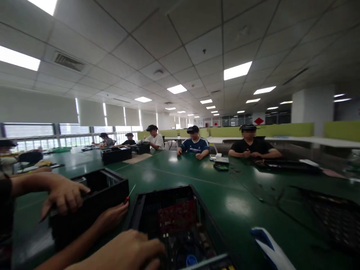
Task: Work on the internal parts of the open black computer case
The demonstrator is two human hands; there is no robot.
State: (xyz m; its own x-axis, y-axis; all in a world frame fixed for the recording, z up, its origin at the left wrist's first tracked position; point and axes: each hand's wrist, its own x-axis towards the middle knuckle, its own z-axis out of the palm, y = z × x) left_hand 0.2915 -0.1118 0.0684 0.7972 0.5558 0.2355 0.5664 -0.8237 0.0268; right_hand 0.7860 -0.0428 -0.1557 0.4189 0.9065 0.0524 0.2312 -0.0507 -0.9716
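Left hand (126,249) clamps the open computer case (180,225) at its 9 o'clock rim, steadying it; right hand unseen.

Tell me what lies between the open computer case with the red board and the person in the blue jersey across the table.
Head view: only bare green table between the computer case and the person in the blue jersey.

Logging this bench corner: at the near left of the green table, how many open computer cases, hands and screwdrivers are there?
Open computer cases: 2
Hands: 3
Red-handled screwdriver: 1
Total: 6
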